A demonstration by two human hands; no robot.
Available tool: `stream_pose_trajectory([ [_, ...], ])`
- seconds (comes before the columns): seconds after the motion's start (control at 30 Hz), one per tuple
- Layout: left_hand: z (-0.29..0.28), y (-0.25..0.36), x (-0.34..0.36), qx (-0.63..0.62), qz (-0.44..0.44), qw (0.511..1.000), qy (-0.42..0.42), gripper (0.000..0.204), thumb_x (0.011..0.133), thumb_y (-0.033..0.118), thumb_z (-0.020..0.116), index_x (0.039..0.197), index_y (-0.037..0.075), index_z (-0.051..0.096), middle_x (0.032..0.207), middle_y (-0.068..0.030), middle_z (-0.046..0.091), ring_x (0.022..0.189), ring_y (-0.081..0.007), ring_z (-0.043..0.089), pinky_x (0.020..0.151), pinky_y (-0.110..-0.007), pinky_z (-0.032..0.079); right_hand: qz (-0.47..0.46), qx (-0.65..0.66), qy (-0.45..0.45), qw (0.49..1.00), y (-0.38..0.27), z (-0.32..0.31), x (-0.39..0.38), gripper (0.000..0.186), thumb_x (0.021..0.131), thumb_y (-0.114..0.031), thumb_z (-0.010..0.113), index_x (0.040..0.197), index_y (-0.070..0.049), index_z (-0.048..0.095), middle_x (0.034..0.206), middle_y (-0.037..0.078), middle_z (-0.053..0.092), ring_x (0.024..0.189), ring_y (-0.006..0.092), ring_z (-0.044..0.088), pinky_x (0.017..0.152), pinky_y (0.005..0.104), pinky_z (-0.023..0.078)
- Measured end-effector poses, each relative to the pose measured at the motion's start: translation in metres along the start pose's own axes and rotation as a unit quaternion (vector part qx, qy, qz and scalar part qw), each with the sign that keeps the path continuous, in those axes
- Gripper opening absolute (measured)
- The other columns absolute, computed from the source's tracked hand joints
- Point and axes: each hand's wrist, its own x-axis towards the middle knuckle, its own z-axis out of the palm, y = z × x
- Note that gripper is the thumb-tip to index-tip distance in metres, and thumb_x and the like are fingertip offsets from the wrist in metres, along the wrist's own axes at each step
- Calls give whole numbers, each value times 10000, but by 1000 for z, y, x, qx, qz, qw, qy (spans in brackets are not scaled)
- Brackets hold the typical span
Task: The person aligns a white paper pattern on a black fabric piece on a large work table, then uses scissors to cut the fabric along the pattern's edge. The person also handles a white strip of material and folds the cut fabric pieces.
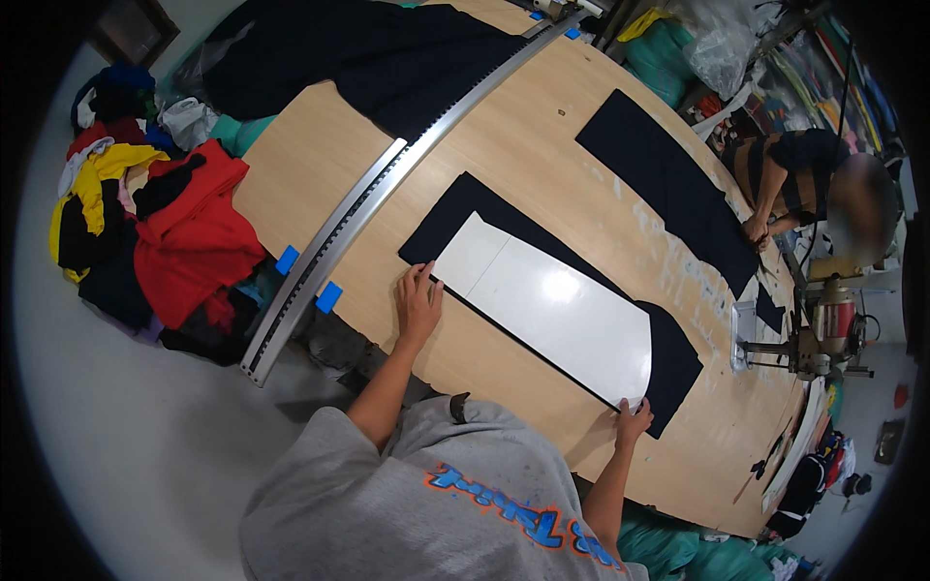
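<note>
1. A clear plastic bag (722, 48), crumpled and bulging, sits at the upper right of the frame, just beyond the far edge of the table (504, 174).
2. A teal sack (664, 58), full and rounded, lies just left of the clear bag.
3. More teal sacks (697, 557) lie at the bottom right of the frame, below the table's near edge.
4. No labels, signs or screens can be made out.

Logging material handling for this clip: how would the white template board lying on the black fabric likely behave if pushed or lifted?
The white template board probably stays stiff: its edges run straight and it lies flat. Its glossy face suggests it may slide on the black fabric. The left hand and right hand press opposite ends, hinting it shifts easily.
</note>
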Motion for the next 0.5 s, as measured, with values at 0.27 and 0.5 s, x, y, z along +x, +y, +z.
stream_pose_trajectory([
  [0.27, -10, -17, 8, 74, -5, 997, 33, 458, 1012, 252, 657, 1442, 106, 597, 1459, -126, 553, 1340, -364, 484, 1133, -521, 359, -43, 3, -29, 999, -24, -4, -17, 706, 830, -316, 864, 1403, -68, 534, 1284, 201, 559, 1216, 381, 511, 1099, 518, 359],
  [0.5, -9, -22, 8, 84, -12, 996, 36, 469, 1045, 254, 606, 1484, 97, 560, 1469, -111, 551, 1363, -336, 479, 1150, -502, 350, -54, 12, -44, 998, -26, -5, -21, 738, 826, -383, 862, 1417, -96, 523, 1361, 235, 506, 1278, 431, 459, 1112, 547, 344],
])
